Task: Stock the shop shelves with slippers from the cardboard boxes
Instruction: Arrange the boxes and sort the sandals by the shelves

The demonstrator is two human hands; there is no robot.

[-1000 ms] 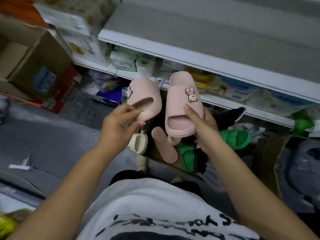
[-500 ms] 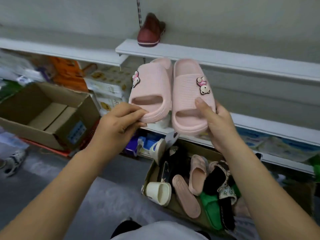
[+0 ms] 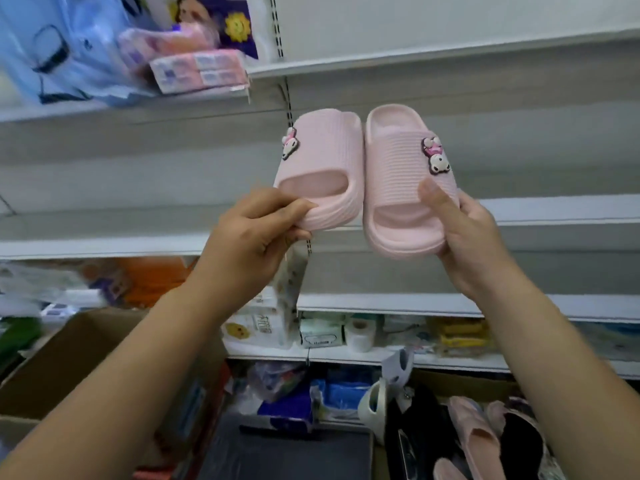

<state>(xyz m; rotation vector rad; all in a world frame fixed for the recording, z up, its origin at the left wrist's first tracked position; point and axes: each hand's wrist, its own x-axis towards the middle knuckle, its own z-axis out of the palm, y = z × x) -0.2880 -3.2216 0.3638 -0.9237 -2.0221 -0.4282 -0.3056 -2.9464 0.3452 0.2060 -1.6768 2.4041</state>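
Slippers (image 3: 398, 168), ribbed pink, in left hand (image 3: 252, 230), right hand (image 3: 467, 237)

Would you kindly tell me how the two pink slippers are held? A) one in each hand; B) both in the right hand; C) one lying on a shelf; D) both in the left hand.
A: the left hand grips the left pink slipper by its near edge, and the right hand holds the right pink slipper beside it.

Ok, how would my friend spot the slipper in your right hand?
Look at the white shelves, then at the two hands held up before them. The right hand holds a ribbed pink slipper. Unlike its twin in the left hand, its bear charm faces you fully.
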